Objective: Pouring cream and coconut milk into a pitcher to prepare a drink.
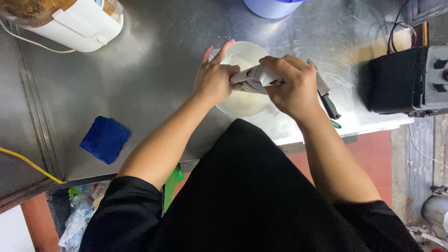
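— What sits nearest the camera?

— A person in a black top leans over a steel tabletop [154,79], both bare forearms reaching forward. Low at the left, a bin stuffed with plastic bags [81,212] stands under the tabletop's edge, and a folded blue cloth [105,139] lies on the steel above it.

— And the hands?

— The left hand [213,78] is clamped on one end of a small printed carton [255,77], forefinger raised clear. The right hand [291,86] is closed over the carton's other end. Together they hold it tilted above a white bowl [242,100], which rests on the tabletop just beyond the person's chest and holds something pale.

— Anything beside them?

— A black-handled knife [324,91] lies just right of the right hand, partly hidden by it. Farther right stands a black and grey appliance [406,81] with knobs.

— At the far edge?

— A white appliance [77,23] with a cord at upper left, and the base of a pale blue tub [270,7] beyond the bowl.
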